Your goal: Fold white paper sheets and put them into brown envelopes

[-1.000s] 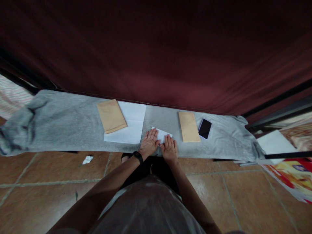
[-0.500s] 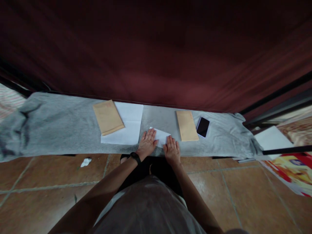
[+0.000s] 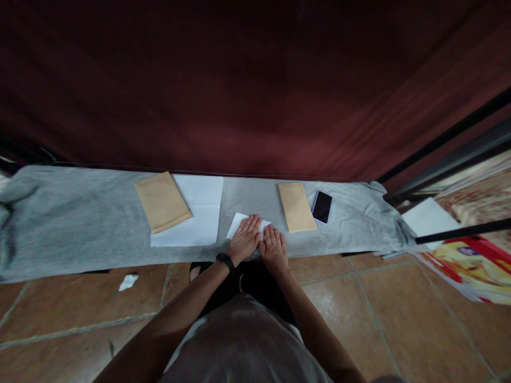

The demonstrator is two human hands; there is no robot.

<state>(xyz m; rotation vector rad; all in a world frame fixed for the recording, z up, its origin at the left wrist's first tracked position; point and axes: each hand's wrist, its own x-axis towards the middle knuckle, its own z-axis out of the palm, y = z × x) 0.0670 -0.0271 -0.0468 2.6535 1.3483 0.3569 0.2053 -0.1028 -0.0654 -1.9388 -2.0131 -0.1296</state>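
A small folded white paper (image 3: 235,223) lies near the front edge of the grey cloth-covered bench (image 3: 247,194). My left hand (image 3: 245,238) rests flat across its middle, fingers stretched out, hiding much of it. Beside it my right hand (image 3: 274,247) lies flat at the paper's right end, fingers extended, and the two thumbs nearly meet. Left of my hands is a large white sheet (image 3: 205,213) with a crease, partly covered by a brown envelope (image 3: 163,202). To the right lies another brown envelope (image 3: 296,207).
A dark phone (image 3: 322,207) lies just right of the right-hand envelope. A dark red curtain (image 3: 239,106) hangs behind the bench. Black metal bars (image 3: 463,232) and a red and yellow printed box (image 3: 475,266) are at the right. A crumpled white scrap (image 3: 128,282) lies on the tiled floor.
My left hand has slid rightward along the folded paper, baring its left end and closing in on my right hand. The whole view has shifted slightly.
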